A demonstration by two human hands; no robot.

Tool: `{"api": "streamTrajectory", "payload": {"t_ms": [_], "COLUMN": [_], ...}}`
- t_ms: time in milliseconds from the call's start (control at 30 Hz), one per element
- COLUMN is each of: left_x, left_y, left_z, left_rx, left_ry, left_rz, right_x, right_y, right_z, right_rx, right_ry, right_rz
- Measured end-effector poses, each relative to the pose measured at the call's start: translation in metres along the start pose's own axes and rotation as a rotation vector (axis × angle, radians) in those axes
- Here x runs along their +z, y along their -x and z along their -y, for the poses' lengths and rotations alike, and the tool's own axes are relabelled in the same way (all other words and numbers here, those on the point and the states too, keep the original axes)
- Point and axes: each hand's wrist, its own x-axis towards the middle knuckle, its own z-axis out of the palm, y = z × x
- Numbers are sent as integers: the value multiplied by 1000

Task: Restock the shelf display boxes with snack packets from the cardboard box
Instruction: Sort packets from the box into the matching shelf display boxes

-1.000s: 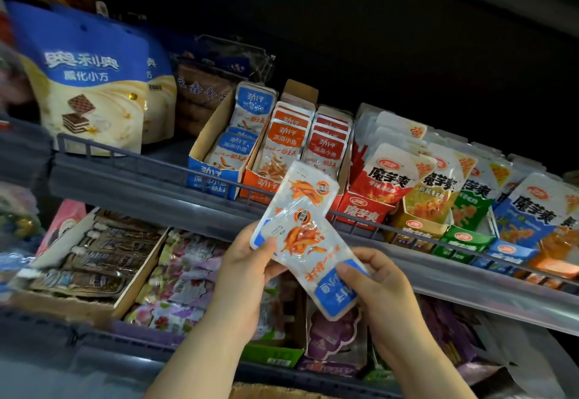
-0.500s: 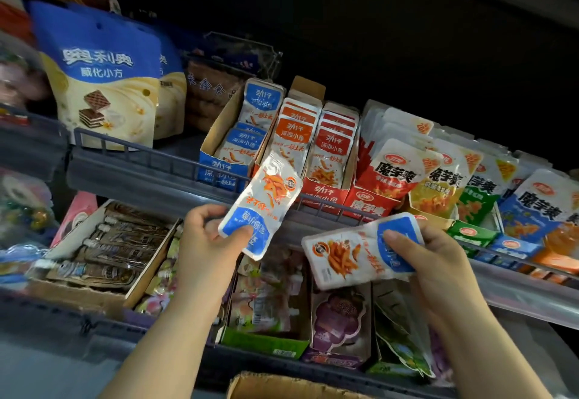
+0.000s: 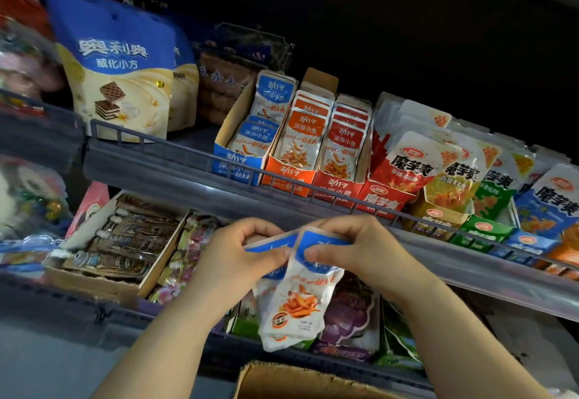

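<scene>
Both hands hold blue-topped fish snack packets (image 3: 297,298) stacked together, blue ends up, in front of the lower shelf. My left hand (image 3: 232,261) pinches the top left corner and my right hand (image 3: 354,251) pinches the top right. On the upper shelf behind them stands the blue display box (image 3: 233,163), partly filled with the same blue packets. Beside it are an orange display box (image 3: 289,176) and a red one (image 3: 336,189), both full. The cardboard box (image 3: 300,381) shows its rim at the bottom edge.
A wire rail (image 3: 188,151) runs along the upper shelf front. Red, yellow, green and blue konjac packets (image 3: 407,163) fill the right. Large blue wafer bags (image 3: 116,66) stand at the left. The lower shelf holds a tray of brown tubes (image 3: 125,242) and purple pouches (image 3: 347,314).
The two packets, held apart in separate hands half a second ago, have been turned blue end up and brought together into one stack, lower in front of the shelf.
</scene>
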Motion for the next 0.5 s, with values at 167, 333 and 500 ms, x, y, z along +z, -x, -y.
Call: {"api": "streamTrajectory", "payload": {"t_ms": [167,333,500], "left_x": [3,1,-1], "left_y": [-2,-2,2], "left_z": [-1,3,2], "left_rx": [-155,-232,-179], "left_ry": [148,306,116], "left_rz": [-81,-43,122], "right_x": [14,21,16], "right_y": [-5,-8,-15], "right_z": [-3,-8,-7], "right_rx": [-20,18,-3], "right_ry": [-111,-176,-410], "right_rz": [-106,-221,-471]}}
